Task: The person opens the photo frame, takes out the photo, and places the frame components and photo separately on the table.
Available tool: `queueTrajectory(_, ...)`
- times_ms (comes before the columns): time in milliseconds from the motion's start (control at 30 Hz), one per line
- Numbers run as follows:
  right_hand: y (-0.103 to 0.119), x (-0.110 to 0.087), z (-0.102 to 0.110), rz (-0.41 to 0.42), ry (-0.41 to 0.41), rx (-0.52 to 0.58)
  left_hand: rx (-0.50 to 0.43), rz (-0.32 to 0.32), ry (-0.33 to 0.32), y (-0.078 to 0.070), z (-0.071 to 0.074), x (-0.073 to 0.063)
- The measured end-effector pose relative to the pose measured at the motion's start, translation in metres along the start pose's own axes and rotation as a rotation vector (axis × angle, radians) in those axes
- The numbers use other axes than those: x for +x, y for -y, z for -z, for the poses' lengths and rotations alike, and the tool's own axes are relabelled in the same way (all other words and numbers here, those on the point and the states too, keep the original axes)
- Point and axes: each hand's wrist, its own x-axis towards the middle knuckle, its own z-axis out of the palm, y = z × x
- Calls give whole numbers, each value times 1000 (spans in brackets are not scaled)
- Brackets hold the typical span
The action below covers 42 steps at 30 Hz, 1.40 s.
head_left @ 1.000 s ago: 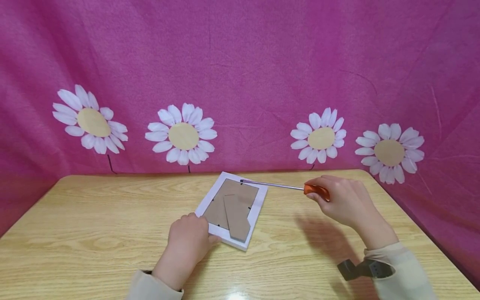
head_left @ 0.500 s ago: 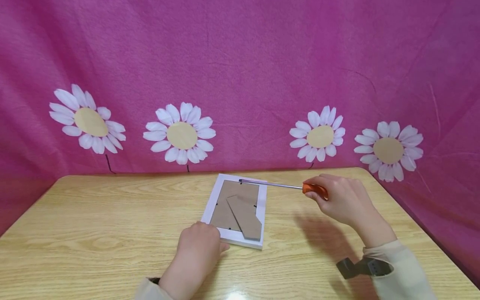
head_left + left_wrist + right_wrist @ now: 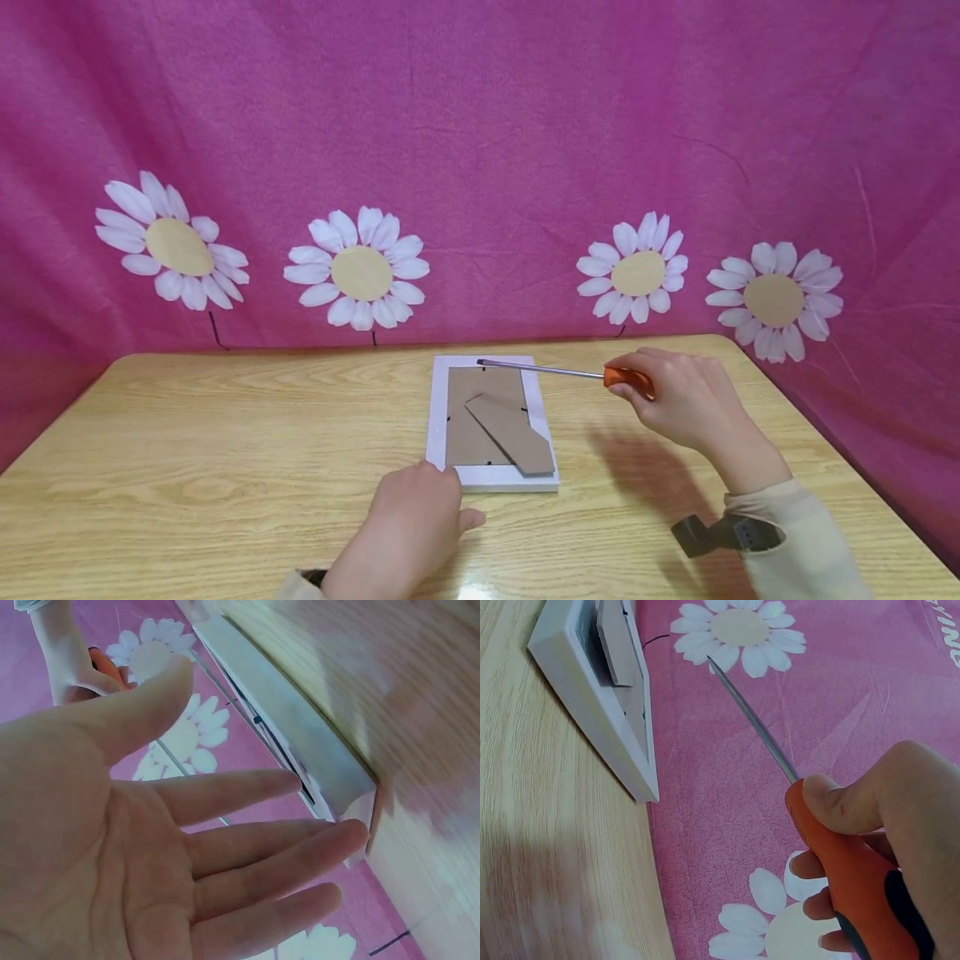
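My left hand [image 3: 412, 517] is wide, fingers straight, thumb apart, by the eight-o'clock corner of the picture frame [image 3: 491, 423] on the table [image 3: 247, 467]; my right hand [image 3: 678, 400] curls round the screwdriver [image 3: 810, 816], shaft toward nine o'clock.

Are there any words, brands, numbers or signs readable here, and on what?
"ING": on the pink cloth, right wrist view; what precedes it is unclear.
Orange screwdriver handle: faint marks, too small to read.
Dark wrist device: small marks, unreadable.
Nothing else is legible.
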Motion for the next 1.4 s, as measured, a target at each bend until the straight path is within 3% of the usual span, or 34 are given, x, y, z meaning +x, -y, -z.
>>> queueTrajectory(333,1,1,-1,-7,16,1,-56,33,-25,21,7,8)
queueTrajectory(467,3,1,-1,-4,17,4,-28,42,-12,29,7,12)
queueTrajectory(800,5,2,-4,13,7,2,-30,1,-91,41,0,15)
queueTrajectory(1167,5,1,-3,22,28,1,-123,6,9,46,-5,19)
queueTrajectory(1400,9,2,-6,48,76,16,-144,8,36,48,-6,19)
